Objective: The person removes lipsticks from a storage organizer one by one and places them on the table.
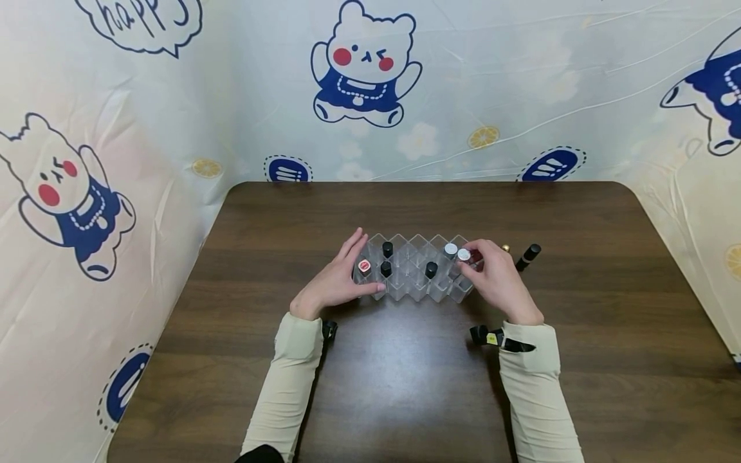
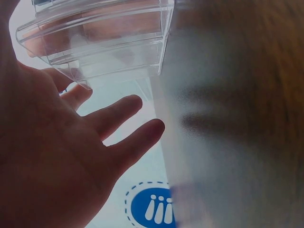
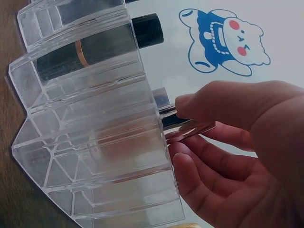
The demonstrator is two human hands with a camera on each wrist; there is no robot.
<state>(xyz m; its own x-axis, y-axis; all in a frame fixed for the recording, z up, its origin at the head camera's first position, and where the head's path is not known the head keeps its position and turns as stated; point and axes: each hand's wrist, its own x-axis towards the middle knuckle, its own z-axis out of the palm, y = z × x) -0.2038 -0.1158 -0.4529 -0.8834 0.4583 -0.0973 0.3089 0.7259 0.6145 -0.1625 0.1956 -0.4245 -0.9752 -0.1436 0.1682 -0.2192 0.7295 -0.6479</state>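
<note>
A clear plastic lipstick organizer (image 1: 408,260) with diamond-shaped compartments stands on the table, holding several tubes upright. My right hand (image 1: 500,280) pinches a lipstick tube (image 1: 464,255) with a silvery top between thumb and fingers, at the organizer's right end. In the right wrist view, the tube's shiny part (image 3: 178,118) shows at the compartment mouth, partly hidden by the thumb. My left hand (image 1: 332,281) lies against the organizer's left end, thumb along the front and fingers stretched out. In the left wrist view, two straight fingers (image 2: 130,126) extend below the organizer (image 2: 109,38).
Within the organizer are a red-topped tube (image 1: 364,267), black-capped tubes (image 1: 431,269) and another silvery-topped one (image 1: 450,250). To the right, beyond my right hand, stand a black tube (image 1: 528,256) and a gold-topped item (image 1: 506,248). A printed curtain (image 1: 451,83) surrounds the wooden table (image 1: 393,399).
</note>
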